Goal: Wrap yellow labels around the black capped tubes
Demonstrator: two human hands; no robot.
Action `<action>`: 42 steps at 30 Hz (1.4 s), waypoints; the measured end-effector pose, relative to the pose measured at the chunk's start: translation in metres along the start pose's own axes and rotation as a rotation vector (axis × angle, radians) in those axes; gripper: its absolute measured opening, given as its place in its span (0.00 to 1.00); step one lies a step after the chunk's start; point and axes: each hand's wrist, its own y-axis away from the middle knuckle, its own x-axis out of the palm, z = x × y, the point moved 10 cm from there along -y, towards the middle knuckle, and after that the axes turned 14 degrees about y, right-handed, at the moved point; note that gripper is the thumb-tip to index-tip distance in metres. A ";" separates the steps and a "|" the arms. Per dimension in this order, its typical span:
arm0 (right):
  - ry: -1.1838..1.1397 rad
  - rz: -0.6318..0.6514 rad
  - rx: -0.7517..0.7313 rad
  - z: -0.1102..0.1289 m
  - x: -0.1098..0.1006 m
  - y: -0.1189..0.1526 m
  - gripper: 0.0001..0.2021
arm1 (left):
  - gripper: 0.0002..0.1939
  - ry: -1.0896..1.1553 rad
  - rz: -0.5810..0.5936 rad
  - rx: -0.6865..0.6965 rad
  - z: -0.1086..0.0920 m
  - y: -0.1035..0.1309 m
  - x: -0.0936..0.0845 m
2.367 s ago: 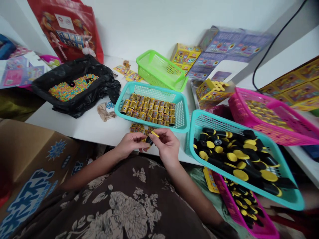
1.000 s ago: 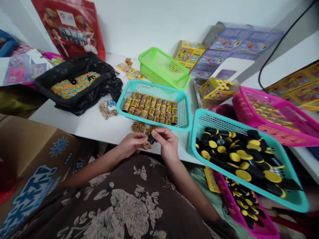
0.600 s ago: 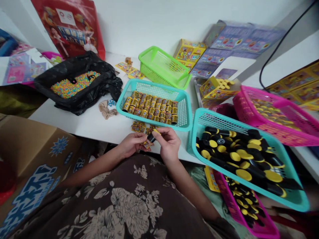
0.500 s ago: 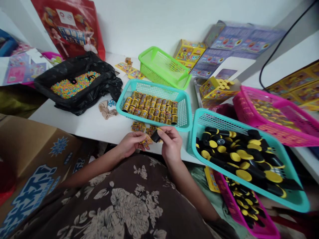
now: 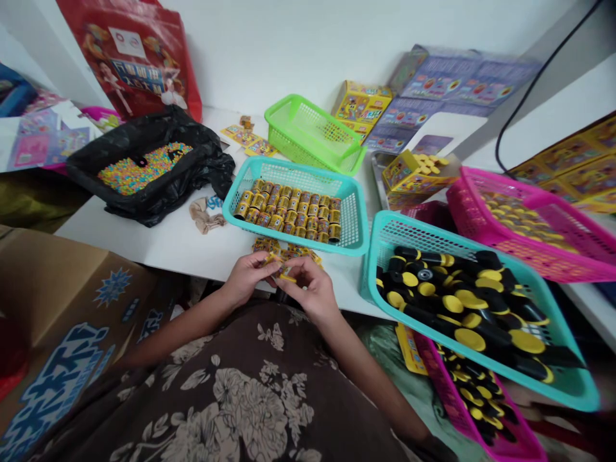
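Observation:
My left hand and my right hand are closed close together at the table's front edge. A small printed yellow label is pinched in my left fingers. My right hand's fingers are around a small black tube, mostly hidden, with yellow print showing at its top. Whether the label is on the tube or only against it, I cannot tell. Just behind the hands lie several loose printed labels. Beyond them, a turquoise basket holds rows of small tubes wrapped in yellow print.
To the right, another turquoise basket holds black tubes with yellow caps. Pink baskets stand beyond and below it. A green basket is at the back. On the left are a black-lined tray of colourful beads and a cardboard box.
My right hand has moved left and slightly down with the black tube, bringing it to the label in my left hand. The tube is now mostly hidden by fingers.

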 end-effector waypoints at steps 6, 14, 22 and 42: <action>0.062 -0.010 -0.042 0.002 0.000 0.001 0.13 | 0.16 0.003 -0.036 -0.011 0.002 0.000 -0.003; 0.107 -0.077 -0.068 -0.005 -0.005 -0.005 0.08 | 0.16 0.023 0.000 -0.060 0.003 0.003 0.011; 0.143 -0.042 -0.117 -0.004 -0.012 -0.011 0.06 | 0.16 -0.267 0.047 0.017 -0.021 0.001 0.008; 0.349 0.140 -0.283 0.020 -0.003 -0.004 0.06 | 0.20 -0.341 0.177 -0.093 -0.014 0.005 0.018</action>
